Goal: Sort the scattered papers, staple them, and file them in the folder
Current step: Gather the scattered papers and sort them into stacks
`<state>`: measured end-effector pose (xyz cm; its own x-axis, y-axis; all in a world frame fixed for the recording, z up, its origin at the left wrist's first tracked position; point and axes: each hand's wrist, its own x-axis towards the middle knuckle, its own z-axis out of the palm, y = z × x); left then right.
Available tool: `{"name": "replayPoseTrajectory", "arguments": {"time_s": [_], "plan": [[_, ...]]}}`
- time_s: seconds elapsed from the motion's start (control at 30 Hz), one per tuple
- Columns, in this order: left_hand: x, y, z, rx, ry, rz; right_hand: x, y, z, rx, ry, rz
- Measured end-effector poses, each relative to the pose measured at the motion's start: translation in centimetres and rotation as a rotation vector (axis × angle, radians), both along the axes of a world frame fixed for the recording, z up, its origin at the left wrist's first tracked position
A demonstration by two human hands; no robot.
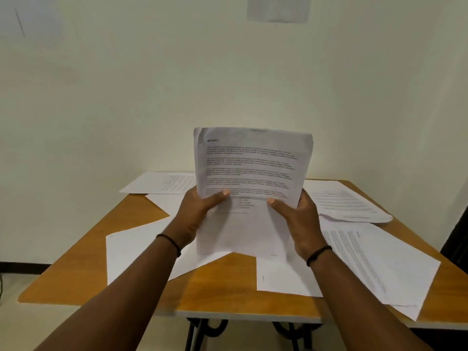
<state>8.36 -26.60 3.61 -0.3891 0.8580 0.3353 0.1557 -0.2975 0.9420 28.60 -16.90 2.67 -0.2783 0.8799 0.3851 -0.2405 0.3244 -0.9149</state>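
While loose sheets point(374, 262) lie scattered across the wooden table point(217, 282), both hands hold a stack of papers point(250, 168) upright above it. The left hand point(195, 214) pinches the lower left edge, the right hand point(301, 221) the lower right, thumbs in front. The print is too blurred to read.

One view only, from camera on person's head. Looks forward and a bit down, over both arms. Left hand point(196, 211) and right hand point(301, 219) near middle of picture, close to camera, holding up stack of papers point(250, 173). Table point(228, 282) fills lower part, near edge cut by arms. Wall point(126, 97) close behind table fills whole top half. Wide lens bends edges.
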Motion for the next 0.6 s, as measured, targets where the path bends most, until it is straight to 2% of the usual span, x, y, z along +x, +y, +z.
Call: {"name": "replayPoseTrajectory", "arguments": {"time_s": [0.07,0.13,0.2,0.27,0.33,0.4,0.5,0.6], "plan": [[0.1,0.3,-1.3,-0.021,0.004,-0.002,-0.2,0.1,-0.9,0.011,-0.027,-0.002],[-0.3,0.6,-1.8,-0.028,0.057,0.082,-0.6,0.8,-0.5,0.045,-0.024,-0.059],[-1.5,0.6,-2.4,-0.067,0.148,0.251,-0.8,2.3,0.2,0.037,0.017,-0.098],[-3.0,0.1,-3.8,-0.201,0.304,0.326,-0.7,3.8,-0.4,-0.028,0.028,-0.099],[-3.7,-1.0,-5.5,-0.474,0.603,0.307,-0.4,4.8,-2.5,-0.089,-0.034,-0.117],[-3.4,-1.9,-6.3,-0.654,0.857,0.25,0.1,5.5,-5.3,-0.149,-0.089,-0.162],[-3.1,-2.1,-5.2,-0.711,0.943,0.211,0.3,6.2,-7.0,-0.194,-0.09,-0.239],[-3.8,-2.2,-5.3,-0.81,0.987,0.202,-0.2,6.1,-7.7,-0.205,-0.115,-0.221]]}}
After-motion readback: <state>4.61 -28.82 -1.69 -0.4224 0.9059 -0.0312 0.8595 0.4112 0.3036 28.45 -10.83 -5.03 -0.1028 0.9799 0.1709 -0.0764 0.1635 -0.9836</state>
